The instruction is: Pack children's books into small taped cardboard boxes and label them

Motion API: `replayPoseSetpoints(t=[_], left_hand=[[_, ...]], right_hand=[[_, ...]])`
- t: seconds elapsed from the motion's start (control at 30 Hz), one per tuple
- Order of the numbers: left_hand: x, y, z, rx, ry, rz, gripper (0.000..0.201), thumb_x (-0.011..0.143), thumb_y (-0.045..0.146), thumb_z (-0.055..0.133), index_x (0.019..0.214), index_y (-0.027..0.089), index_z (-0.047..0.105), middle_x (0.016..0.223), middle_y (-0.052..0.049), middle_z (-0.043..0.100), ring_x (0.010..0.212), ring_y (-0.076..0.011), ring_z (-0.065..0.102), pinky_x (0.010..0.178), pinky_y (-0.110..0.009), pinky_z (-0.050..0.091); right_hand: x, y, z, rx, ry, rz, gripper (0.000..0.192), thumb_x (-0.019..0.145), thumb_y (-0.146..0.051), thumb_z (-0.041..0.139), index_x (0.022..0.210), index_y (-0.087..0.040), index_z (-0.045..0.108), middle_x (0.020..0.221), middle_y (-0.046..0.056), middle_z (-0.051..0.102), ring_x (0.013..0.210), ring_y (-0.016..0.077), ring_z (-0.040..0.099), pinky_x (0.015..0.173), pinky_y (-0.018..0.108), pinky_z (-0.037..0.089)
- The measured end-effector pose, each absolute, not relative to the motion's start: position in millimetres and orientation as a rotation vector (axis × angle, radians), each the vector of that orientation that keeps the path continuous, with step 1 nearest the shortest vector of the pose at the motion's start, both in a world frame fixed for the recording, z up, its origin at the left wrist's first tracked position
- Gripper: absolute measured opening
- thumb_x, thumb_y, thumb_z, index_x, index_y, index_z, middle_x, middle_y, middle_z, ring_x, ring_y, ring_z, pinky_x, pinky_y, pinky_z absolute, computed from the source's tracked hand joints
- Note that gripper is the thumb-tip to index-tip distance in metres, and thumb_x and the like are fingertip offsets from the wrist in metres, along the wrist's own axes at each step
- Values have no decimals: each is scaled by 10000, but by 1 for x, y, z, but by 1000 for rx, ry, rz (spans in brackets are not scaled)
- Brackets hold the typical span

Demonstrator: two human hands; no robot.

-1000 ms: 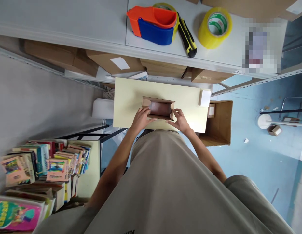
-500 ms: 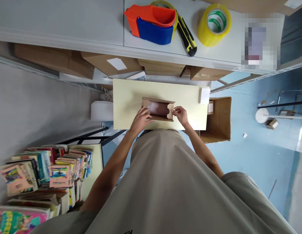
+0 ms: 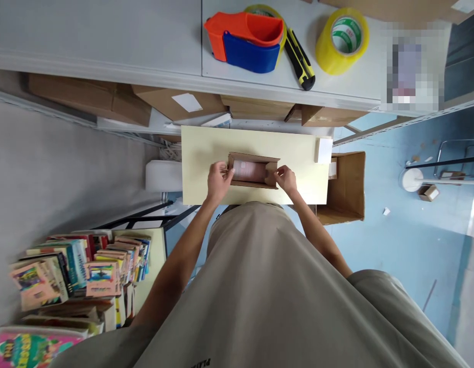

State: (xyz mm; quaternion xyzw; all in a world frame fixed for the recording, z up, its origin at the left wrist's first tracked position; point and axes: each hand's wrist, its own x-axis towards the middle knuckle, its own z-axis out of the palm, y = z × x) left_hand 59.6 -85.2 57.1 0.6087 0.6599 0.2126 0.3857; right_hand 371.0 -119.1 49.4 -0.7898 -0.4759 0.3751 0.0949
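Observation:
A small open cardboard box (image 3: 254, 185) sits on the pale yellow board in front of me. Inside it lies a pinkish item in what looks like clear wrapping (image 3: 249, 170); its kind cannot be made out. At the box's left end, my left hand (image 3: 219, 183) is closed, thumb and fingers pinching the end flap. My right hand (image 3: 286, 180) pinches the flap at the right end, its fingertips partly hidden by the cardboard. Both long side walls of the box stand up.
On the shelf above lie an orange-and-blue tape dispenser (image 3: 244, 43), a utility knife (image 3: 300, 61) and a yellow tape roll (image 3: 342, 41). A small white box (image 3: 323, 151) rests on the yellow board (image 3: 202, 189). An open carton (image 3: 350, 189) stands right, stacked books (image 3: 102, 276) lower left.
My left hand has shifted from the box's front left corner to its left end and closed there. The left flap now stands more upright. My right hand keeps its place at the right flap.

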Motion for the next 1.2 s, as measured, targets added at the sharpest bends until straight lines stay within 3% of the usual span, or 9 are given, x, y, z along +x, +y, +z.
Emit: replayPoseSetpoints(t=[0.1,0.2,0.4,0.57,0.7,0.87,1.07,1.2], left_hand=[[61,-57,53,1452,1729,362,347,1007,476,849,1205,192,822,1281,-135,841,1048,-270,825,1043,-381,627],[59,-39,53,1425,1566,317,421,1006,579,820,1158,191,874,1250,-115,884,1059,-285,842,1019,-361,631],[48,-32,61,1263,1465,324,676,900,782,868,1122,144,878,1222,-155,885,1066,-332,852,932,-405,702],[44,-27,58,1037,1421,303,823,965,929,687,1052,122,824,1058,-168,863,890,-275,832,825,-403,713],[54,-24,50,1353,1572,155,557,882,757,884,877,206,802,915,-83,843,1000,-317,823,864,-358,633],[66,-21,43,1641,1660,-24,434,897,492,908,634,248,664,808,-117,778,1057,-373,787,901,-405,559],[72,-22,38,1691,1631,-31,281,899,297,816,664,240,672,953,-163,772,1120,-400,760,1032,-466,561],[75,-22,39,1756,1649,-41,173,904,300,739,747,229,723,998,-154,784,1077,-373,757,1008,-453,578]], right_hand=[[373,-118,59,-2385,-1467,1235,259,1125,-455,678,1123,-211,763,937,95,881,943,263,835,835,308,565],[371,-118,68,-2447,-1526,1287,370,1182,-493,622,1023,-210,798,806,95,851,885,260,834,802,291,540],[364,-113,72,-2526,-1754,1109,486,1204,-497,568,926,-203,837,993,179,886,957,315,834,779,321,497],[365,-106,74,-2521,-1827,1121,459,1189,-440,569,925,-193,853,1004,196,881,938,340,812,765,351,477],[367,-103,74,-2494,-1863,1132,458,1184,-433,574,918,-193,859,983,195,874,936,351,807,794,368,493],[361,-100,73,-2535,-1904,1107,440,1181,-369,543,970,-151,862,1014,237,867,947,366,812,805,383,515],[348,-96,71,-2619,-1853,1064,392,1151,-243,508,1118,-109,875,1157,289,859,1041,391,824,896,425,591],[343,-94,70,-2654,-1761,1062,378,1156,-252,531,1163,-93,874,1205,319,846,1112,416,827,948,447,616]])
